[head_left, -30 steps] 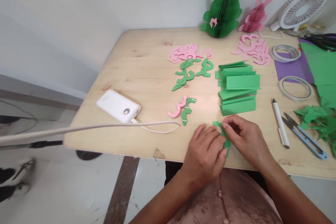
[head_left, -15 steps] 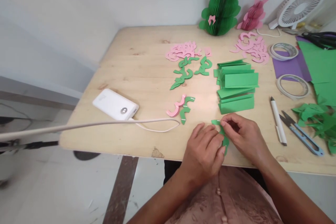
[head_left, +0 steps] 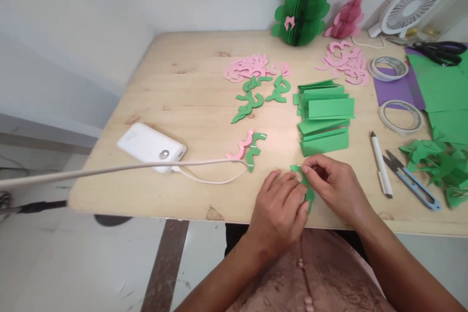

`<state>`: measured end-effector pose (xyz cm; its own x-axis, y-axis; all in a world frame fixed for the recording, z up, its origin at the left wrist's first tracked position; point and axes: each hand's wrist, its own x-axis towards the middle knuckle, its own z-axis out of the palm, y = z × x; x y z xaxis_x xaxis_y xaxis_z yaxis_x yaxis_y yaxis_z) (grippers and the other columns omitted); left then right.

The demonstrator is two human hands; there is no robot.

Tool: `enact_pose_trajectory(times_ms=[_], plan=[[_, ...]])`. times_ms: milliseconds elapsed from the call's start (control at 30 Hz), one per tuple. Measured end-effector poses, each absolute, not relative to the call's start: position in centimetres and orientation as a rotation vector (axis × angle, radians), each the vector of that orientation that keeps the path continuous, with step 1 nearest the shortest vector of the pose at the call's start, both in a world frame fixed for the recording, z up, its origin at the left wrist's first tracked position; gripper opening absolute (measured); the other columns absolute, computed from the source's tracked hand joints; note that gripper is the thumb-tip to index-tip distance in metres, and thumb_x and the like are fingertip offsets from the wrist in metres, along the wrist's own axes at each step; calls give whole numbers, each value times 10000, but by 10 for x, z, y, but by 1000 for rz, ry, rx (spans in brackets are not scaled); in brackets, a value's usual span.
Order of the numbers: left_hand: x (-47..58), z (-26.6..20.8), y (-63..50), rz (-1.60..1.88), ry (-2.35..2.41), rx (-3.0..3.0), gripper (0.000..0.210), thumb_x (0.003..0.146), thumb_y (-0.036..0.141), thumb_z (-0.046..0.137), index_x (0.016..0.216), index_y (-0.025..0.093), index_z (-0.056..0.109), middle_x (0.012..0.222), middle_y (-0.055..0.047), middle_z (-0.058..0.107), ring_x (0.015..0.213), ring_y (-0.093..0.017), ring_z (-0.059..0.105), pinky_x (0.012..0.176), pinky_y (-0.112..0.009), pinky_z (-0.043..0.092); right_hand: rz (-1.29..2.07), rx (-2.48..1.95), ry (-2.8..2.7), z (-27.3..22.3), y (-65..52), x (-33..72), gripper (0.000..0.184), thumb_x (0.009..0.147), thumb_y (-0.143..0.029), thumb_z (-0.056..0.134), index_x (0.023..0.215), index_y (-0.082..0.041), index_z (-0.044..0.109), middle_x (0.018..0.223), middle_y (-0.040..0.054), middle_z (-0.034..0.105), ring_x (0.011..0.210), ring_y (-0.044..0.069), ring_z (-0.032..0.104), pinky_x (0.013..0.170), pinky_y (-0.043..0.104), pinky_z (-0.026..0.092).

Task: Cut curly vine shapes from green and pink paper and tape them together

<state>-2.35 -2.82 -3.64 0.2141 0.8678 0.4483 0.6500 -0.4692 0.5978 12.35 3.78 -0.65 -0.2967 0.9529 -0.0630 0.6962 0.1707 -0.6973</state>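
A wavy green paper cutout [head_left: 309, 195] lies on the table near its front edge, partly covered by both hands. My left hand [head_left: 281, 204] holds it down with bent fingers, the thumb near its lower part. At the cutout's upper end, my right hand [head_left: 331, 183] pinches thumb and forefinger together at a thin white strip of tape [head_left: 299, 166]. Its fingertips hide the strip's end. Left of the hands lie another green cutout with white strips [head_left: 250, 157] and a shiny pink cutout [head_left: 245, 142]. A folded green paper stack [head_left: 331, 108] stands just beyond my right hand.
A white power bank [head_left: 151, 145] with a cable [head_left: 109, 169] lies left. Pink cutouts [head_left: 248, 67], green cutouts [head_left: 252, 102], and paper rabbits [head_left: 305, 7] are farther back. A pen [head_left: 381, 165], snips [head_left: 413, 180], tape rolls [head_left: 401, 130] and green scraps [head_left: 435, 161] lie right.
The whole view has shifted slightly, so everything sits a little farther left and up. Both hands keep nearly the same hold on the green cutout.
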Motion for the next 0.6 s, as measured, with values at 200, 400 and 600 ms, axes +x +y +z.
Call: enact_pose_trajectory(times_ms=[200, 400, 600], plan=[[-24, -36, -28, 1108, 1423, 2214, 210, 856, 152, 474, 1027, 138, 595, 1044, -103, 711, 1114, -226, 620, 1051, -443, 410, 910, -1582, -2089, -10, 38, 121, 170, 857, -310, 518, 825, -200, 643, 688, -6, 676, 601, 142, 597, 590, 253, 436], [-24, -36, -28, 1090, 1432, 2215, 229, 866, 167, 456, 1038, 143, 605, 1080, -111, 705, 1129, -229, 613, 1053, -446, 412, 877, -1605, -2136, -8, 39, 118, 171, 853, -317, 516, 799, -207, 634, 630, -15, 644, 577, 150, 578, 574, 257, 422], [-24, -35, -28, 1092, 1436, 2195, 229, 873, 164, 451, 1046, 148, 600, 1049, -100, 714, 1121, -229, 617, 1054, -444, 408, 877, -1639, -2211, -7, 42, 116, 189, 864, -335, 498, 798, -217, 629, 643, -7, 654, 586, 159, 587, 577, 263, 411]])
